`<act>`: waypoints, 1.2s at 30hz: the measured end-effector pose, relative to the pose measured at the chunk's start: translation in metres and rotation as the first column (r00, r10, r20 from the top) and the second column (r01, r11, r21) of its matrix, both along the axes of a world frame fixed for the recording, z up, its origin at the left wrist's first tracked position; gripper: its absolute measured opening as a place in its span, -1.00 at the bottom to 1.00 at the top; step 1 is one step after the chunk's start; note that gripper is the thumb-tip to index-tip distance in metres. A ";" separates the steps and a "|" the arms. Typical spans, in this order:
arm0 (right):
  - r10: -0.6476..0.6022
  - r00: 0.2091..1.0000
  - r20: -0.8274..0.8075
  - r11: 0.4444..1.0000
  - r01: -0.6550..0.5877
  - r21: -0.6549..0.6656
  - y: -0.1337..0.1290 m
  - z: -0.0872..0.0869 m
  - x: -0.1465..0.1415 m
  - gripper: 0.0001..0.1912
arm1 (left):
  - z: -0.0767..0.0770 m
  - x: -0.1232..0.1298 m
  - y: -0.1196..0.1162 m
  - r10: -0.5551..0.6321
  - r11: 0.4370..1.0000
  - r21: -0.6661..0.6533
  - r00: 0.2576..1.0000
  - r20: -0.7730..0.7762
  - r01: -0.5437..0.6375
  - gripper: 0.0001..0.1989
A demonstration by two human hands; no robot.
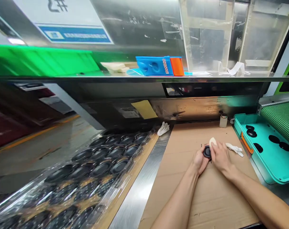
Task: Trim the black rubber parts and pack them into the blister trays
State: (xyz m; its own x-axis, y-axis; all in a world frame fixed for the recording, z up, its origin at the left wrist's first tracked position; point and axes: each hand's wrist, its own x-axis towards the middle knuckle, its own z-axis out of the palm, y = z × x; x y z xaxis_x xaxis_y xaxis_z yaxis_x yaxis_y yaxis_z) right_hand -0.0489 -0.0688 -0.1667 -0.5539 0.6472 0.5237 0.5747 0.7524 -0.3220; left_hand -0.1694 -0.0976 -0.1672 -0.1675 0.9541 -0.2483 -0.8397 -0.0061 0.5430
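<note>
Over the brown cardboard sheet, my left hand holds a small round black part with its fingers curled round the edge. My right hand is just to the right, its fingers closed on a white pad at the upper right edge of the black part. A crumpled white cloth lies on the cardboard beside my right hand. Farther back stands a small bottle with a metal top.
At the left, a clear plastic tray holds several black round parts. A teal bin with several black pieces stands at the right, by a green conveyor belt. A metal shelf crosses above, bearing a green bin and a blue-orange packet.
</note>
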 end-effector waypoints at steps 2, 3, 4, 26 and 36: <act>0.079 0.996 0.029 0.996 -0.080 0.035 -0.001 -0.001 0.001 -0.59 | 0.000 0.001 0.000 -0.019 1.000 -0.016 1.000 0.015 0.019 -0.70; 0.097 0.994 0.041 0.994 -0.099 0.038 -0.002 -0.001 0.001 -0.58 | 0.000 0.001 0.000 -0.024 0.999 -0.021 1.000 0.018 0.024 -0.69; 0.066 0.997 0.047 0.998 -0.067 0.020 -0.003 -0.001 0.001 -0.59 | 0.000 0.001 0.001 -0.021 1.000 -0.022 1.000 0.013 0.021 -0.68; 0.022 0.993 -0.113 0.967 -0.050 -0.249 0.038 -0.001 0.029 -0.45 | 0.020 -0.020 -0.011 0.023 0.999 0.037 0.989 0.149 -0.028 -0.66; 0.113 0.994 0.005 0.976 -0.110 -0.186 0.032 -0.003 0.028 -0.44 | 0.032 -0.021 -0.016 0.014 0.987 -0.160 0.994 0.106 0.003 -0.60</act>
